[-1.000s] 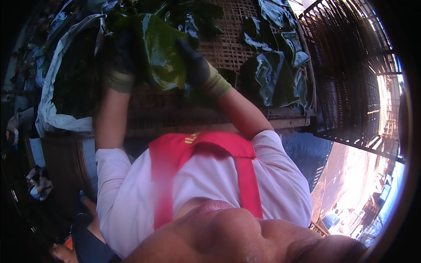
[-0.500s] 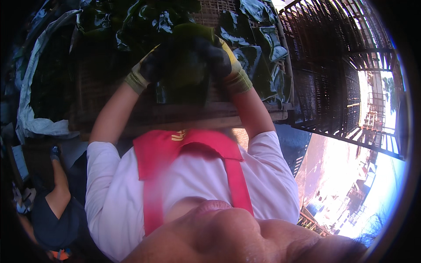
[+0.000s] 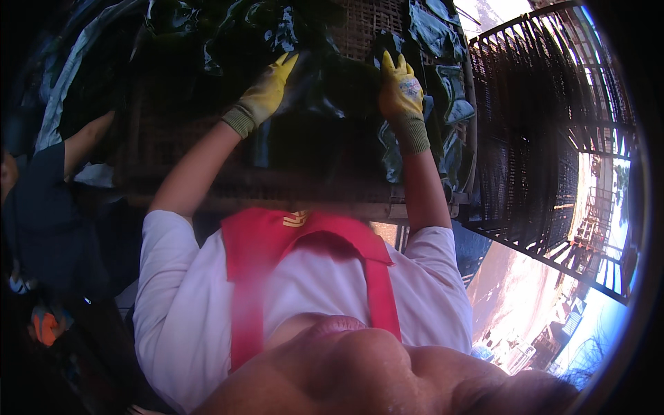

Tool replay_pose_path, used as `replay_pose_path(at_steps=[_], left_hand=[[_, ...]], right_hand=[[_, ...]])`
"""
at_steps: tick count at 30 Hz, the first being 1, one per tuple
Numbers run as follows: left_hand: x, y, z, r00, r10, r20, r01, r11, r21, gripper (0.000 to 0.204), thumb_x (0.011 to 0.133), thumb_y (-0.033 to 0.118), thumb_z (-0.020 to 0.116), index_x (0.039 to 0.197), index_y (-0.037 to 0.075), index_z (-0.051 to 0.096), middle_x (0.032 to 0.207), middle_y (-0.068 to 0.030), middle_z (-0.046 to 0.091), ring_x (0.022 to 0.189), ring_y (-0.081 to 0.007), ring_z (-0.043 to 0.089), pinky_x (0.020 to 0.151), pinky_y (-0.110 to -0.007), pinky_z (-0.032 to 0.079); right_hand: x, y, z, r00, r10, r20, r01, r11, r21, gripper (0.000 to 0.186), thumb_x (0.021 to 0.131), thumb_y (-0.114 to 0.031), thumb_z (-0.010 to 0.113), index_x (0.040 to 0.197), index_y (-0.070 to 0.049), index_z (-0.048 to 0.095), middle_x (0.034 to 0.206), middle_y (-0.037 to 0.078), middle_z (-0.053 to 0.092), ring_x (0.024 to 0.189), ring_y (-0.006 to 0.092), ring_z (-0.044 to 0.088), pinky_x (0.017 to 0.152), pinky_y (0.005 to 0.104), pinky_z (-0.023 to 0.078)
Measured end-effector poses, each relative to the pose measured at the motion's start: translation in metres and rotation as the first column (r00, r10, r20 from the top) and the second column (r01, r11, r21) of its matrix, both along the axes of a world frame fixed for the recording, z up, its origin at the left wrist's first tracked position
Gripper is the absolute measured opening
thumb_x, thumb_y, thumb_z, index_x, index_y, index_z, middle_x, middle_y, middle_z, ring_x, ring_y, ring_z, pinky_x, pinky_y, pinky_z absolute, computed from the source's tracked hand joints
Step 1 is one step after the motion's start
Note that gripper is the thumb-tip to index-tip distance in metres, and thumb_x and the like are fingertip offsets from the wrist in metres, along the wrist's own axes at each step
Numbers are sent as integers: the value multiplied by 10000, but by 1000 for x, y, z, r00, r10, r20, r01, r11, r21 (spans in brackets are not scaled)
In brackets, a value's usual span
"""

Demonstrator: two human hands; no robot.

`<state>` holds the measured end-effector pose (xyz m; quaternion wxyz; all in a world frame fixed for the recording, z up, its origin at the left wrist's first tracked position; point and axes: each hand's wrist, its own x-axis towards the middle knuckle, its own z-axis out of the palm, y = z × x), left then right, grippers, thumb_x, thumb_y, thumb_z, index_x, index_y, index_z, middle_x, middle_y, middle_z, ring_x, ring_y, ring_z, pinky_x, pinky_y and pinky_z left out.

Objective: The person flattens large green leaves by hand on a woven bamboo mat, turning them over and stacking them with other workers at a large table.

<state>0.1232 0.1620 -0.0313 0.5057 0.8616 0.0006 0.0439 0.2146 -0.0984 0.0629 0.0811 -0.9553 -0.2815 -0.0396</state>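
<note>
A dark green, glossy, wet-looking sheet [image 3: 321, 86] is spread between my two gloved hands on a rack of woven slats [image 3: 356, 31]. It looks like a broad leaf or seaweed, but I cannot tell which. At its left side, my left hand [image 3: 272, 84] in a yellow glove has its fingers stretched forward and apart. My right hand [image 3: 402, 91], gloved in yellow with a grey-green cuff, lies at the right side with fingers extended. Both palms face down, so the fingers' undersides are hidden. More crumpled, shiny green pieces [image 3: 456, 97] surround them.
A pale cloth or plastic edge [image 3: 66, 76] runs along the far left. Another person's arm [image 3: 90, 142] reaches in from the left, with a dark sleeve. Slatted dark racks [image 3: 532, 117] stand to the right. The rack's wooden front edge [image 3: 332, 207] lies close to my body.
My hands have moved apart and turned so the yellow glove backs show; the green sheet held up between them now lies spread. The person on the left has moved nearer and reaches in.
</note>
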Motion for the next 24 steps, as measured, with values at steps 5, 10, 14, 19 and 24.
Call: replay_pose_path(at_steps=[5,10,14,19,24], left_hand=[[-19,34,53,961,129,-244,149,503,851,504,938,111,434,1436,143,367,1509,-139,284,1394,-319,247,1160,-419,190],[-7,100,26,954,288,-86,-59,458,887,679,807,31,578,1436,185,374,1485,-160,312,1372,-348,283,1152,-440,210],[5,116,25,946,318,-66,-78,418,905,675,805,29,567,1434,181,372,1481,-159,316,1361,-349,300,1139,-418,258],[-16,111,26,941,330,-78,-117,532,838,633,833,29,553,1425,174,382,1464,-142,351,1351,-319,329,1138,-387,267],[-31,54,89,954,170,246,37,751,-660,576,878,56,559,1420,83,365,1442,-109,397,1329,-274,383,1132,-352,278]], right_hand=[[55,41,-42,972,194,-134,-161,961,226,541,880,-51,432,1412,-112,352,1402,234,406,1283,369,422,1059,431,361],[101,135,-65,948,243,-205,-264,961,-84,385,911,-147,466,1288,-85,513,1255,194,560,1136,309,569,934,407,475],[120,173,1,901,157,-403,-294,906,-304,284,854,-166,576,1113,-72,647,1042,165,669,996,309,648,854,393,518],[178,133,20,725,683,-91,-633,712,302,361,791,-132,697,1130,-35,622,978,117,677,890,226,656,841,327,519],[160,68,58,689,703,-177,-325,517,792,293,847,-83,656,1133,-40,610,988,65,666,862,160,632,806,309,529]])
